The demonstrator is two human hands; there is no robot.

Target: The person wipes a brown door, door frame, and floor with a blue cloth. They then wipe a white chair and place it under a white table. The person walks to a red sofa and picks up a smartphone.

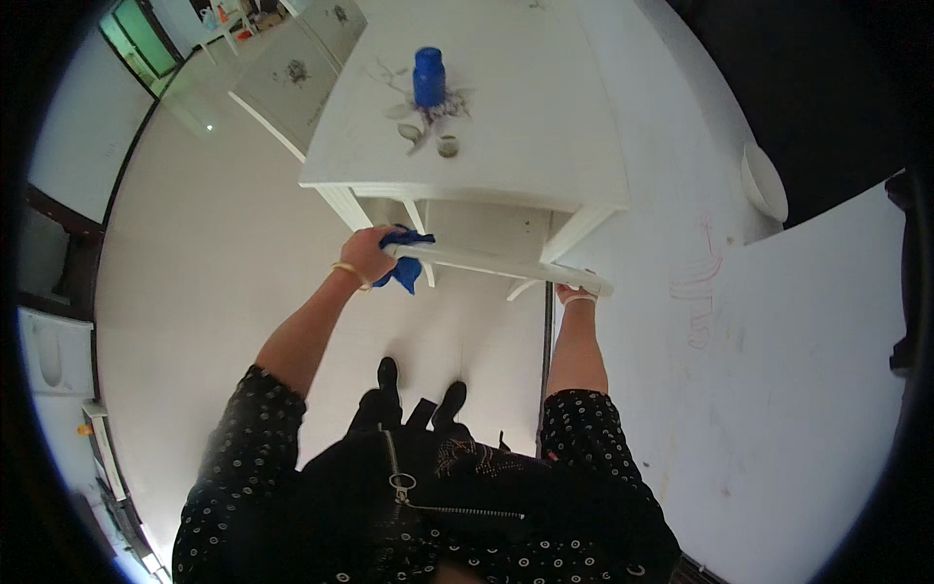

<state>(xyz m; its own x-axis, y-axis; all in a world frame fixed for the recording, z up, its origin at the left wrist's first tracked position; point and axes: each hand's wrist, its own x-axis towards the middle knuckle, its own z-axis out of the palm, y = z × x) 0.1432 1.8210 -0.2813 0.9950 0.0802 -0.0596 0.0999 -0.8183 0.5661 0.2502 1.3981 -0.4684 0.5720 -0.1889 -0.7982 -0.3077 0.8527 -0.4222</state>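
Observation:
In front of me a white chair (489, 259) is seen from above and behind, its top rail running left to right between my hands. My left hand (368, 255) grips the rail's left end and has a blue cloth (406, 271) bunched in it, hanging below the rail. At the right end, beside the wall, my right hand (575, 292) holds the rail from below, its fingers partly hidden. Just beyond stands a white table (533, 131) with a printed flower pattern. On it are a blue bottle or jar (429, 79) and a small glass cup (448, 146).
A white wall (788, 343) with red scribbles borders my right side. A white bowl (765, 182) sits on a ledge above it. Another patterned chair (292, 80) stands left of the table. Pale glossy floor (197, 241) stretches left toward a green-lit doorway (149, 36).

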